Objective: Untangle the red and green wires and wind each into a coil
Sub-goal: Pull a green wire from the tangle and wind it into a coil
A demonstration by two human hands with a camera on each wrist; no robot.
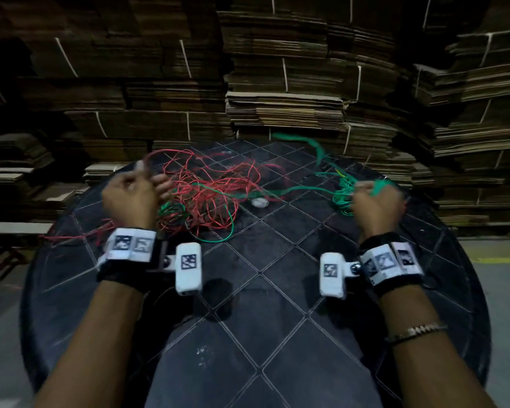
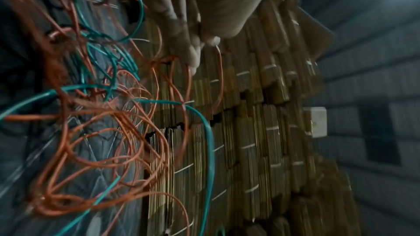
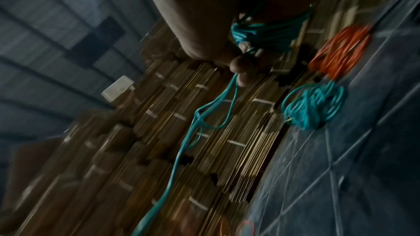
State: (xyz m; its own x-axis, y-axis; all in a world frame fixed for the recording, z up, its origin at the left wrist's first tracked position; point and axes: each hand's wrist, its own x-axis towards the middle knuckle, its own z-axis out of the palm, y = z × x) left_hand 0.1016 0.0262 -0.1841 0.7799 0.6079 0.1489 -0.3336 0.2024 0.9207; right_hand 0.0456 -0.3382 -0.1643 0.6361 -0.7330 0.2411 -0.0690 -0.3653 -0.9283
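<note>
1. The red wire point(image 1: 206, 189) lies as a loose tangle on the left half of the round black table point(image 1: 277, 290). It is thin and light, and I judge it soft but springy, so its loops will catch one another easily.
2. The green wire point(image 1: 304, 188) runs through this red tangle and goes across the table to the right. It looks equally light and flexible.
3. The left hand point(image 1: 130, 195) is at the left edge of the tangle, with its fingers curled on a red strand, as far as the blur allows to see.
4. The right hand point(image 1: 374, 201) grips a small green bundle point(image 3: 268, 33) wound around its fingers.
5. It seems best to take one free strand close to the tangle, not to pull on the whole mass.
6. No container is visible. In the right wrist view, a finished green coil point(image 3: 316, 107) and an orange-red coil point(image 3: 341, 49) lie on the table.
7. Stacks of flattened cardboard point(image 1: 277, 83) stand behind.
</note>
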